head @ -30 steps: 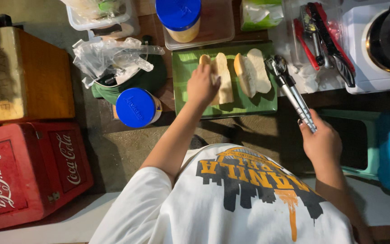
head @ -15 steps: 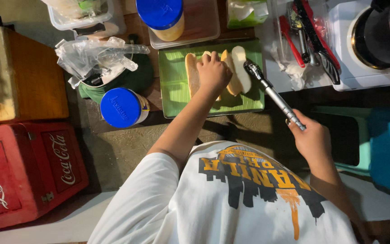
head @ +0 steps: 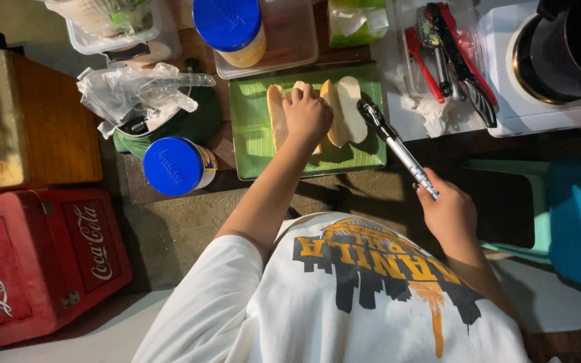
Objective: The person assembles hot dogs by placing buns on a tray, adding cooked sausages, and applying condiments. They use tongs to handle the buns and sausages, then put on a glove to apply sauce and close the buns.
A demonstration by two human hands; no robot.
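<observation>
A green tray (head: 253,144) lined with a leaf holds split bread buns (head: 347,107). My left hand (head: 307,115) rests flat on the middle bun, pressing on it, with another bun half (head: 276,114) just to its left. My right hand (head: 448,214) grips the handle end of metal tongs (head: 398,149). The tong tips (head: 370,111) lie beside the rightmost bun on the tray. Whether the tips are touching the bread cannot be told.
Two blue-lidded jars (head: 173,165) (head: 230,27) stand near the tray, beside crumpled plastic bags (head: 136,91) on a green pot. A clear box holds red and black utensils (head: 448,54). A black pot on a white stove (head: 559,60) is at right, a red cooler (head: 35,262) and wooden box (head: 28,121) at left.
My left hand slid right from the left bun onto the middle one. My right hand swung the tongs in, so their tips now reach the buns.
</observation>
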